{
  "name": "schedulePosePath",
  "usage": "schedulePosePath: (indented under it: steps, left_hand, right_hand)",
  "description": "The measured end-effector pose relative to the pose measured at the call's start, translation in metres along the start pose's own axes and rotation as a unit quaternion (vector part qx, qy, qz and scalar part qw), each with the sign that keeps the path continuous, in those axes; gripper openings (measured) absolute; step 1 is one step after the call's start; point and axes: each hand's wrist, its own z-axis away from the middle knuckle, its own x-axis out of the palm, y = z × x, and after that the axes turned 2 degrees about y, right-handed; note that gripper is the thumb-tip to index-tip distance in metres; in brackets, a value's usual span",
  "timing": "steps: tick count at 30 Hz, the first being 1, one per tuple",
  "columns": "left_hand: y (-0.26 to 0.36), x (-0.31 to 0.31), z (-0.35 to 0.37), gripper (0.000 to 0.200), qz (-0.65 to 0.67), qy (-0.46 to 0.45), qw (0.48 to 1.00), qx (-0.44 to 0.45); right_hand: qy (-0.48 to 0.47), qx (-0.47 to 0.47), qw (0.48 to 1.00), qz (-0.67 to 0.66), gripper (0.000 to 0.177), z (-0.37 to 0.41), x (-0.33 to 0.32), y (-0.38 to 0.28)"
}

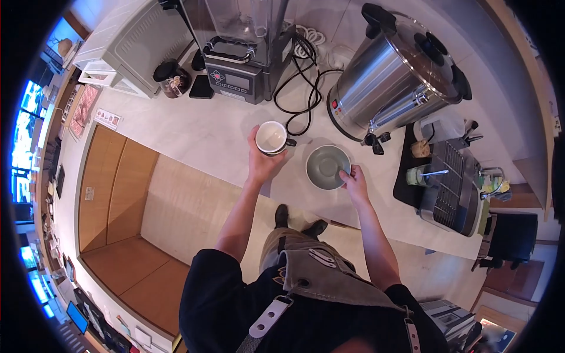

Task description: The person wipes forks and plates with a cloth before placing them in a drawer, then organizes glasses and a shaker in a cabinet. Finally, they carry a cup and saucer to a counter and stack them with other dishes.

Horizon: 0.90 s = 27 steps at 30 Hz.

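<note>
A cup point(271, 137), white inside and dark outside with a dark handle on its right, is in my left hand point(262, 159). The fingers wrap round its side, and its inside looks bare. My right hand point(354, 180) pinches the rim of a grey-green saucer point(327, 160), thumb on top. The saucer faces up, with a round well in its middle. Both are held over the pale counter point(235, 129), cup to the left of saucer.
Behind the saucer stands a large steel urn point(388, 76) with a tap. A blender point(235, 70) and looped black cable point(303, 88) are behind the cup. Farther left are a dark-lidded jar point(172, 79) and a white appliance point(132, 47). To the right sits a metal drip rack point(445, 176) beside a small glass point(417, 175).
</note>
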Motion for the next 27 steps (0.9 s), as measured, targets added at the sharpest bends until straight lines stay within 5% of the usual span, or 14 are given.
schedulePosePath:
  steps: [8,13,16,23,27]
  left_hand:
    - [0.021,0.007,0.072,0.103,-0.135,-0.016,0.987,0.083]
    - [0.052,0.052,0.15,0.112,0.002,-0.165,0.984,0.06]
    - [0.086,0.109,0.199,0.113,0.012,-0.25,0.964,0.086]
    - [0.185,0.277,0.336,0.111,0.016,-0.476,0.861,0.175]
    - [0.224,0.358,0.434,0.105,0.169,-0.592,0.788,0.027]
  right_hand:
    - [-0.032,0.009,0.994,-0.104,0.042,0.104,-0.047,0.056]
    - [0.028,0.048,0.972,-0.227,0.051,0.22,-0.118,0.087]
    - [0.154,0.063,0.907,-0.388,0.054,0.295,-0.164,0.085]
    - [0.376,-0.055,0.765,-0.519,0.055,0.446,-0.284,0.182]
    - [0.498,-0.122,0.641,-0.571,0.048,0.506,-0.335,0.215]
